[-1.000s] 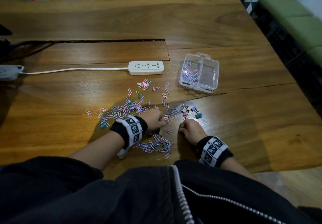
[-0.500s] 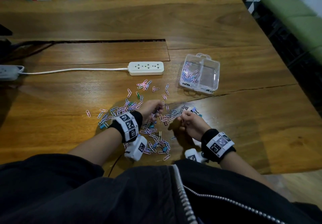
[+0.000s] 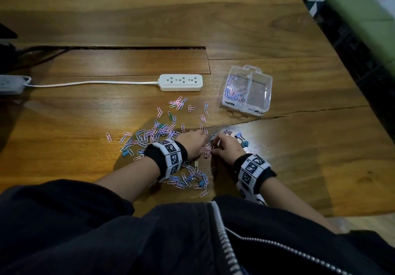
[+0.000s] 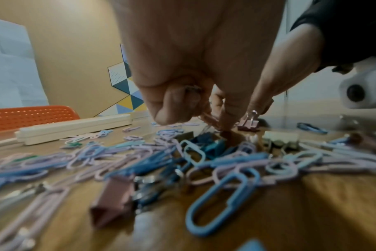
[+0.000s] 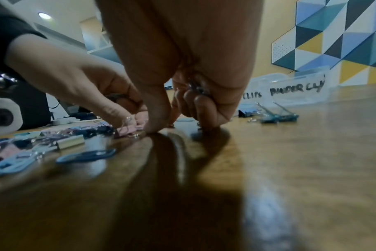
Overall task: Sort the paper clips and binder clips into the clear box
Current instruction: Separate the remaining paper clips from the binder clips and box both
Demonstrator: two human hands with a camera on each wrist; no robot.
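Wooden table, box labels legible (right-wrist view only)

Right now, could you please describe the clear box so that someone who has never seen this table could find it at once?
Start at the white power strip lying across the middle of the wooden table and look just to its right. There sits the clear box, open and see-through, beyond the scattered paper clips. A divider splits it in two: its left compartment holds pastel clips, its right looks empty.

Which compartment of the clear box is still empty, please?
The right one. In the head view the box holds paper clips in its left compartment only; the right compartment shows bare plastic.
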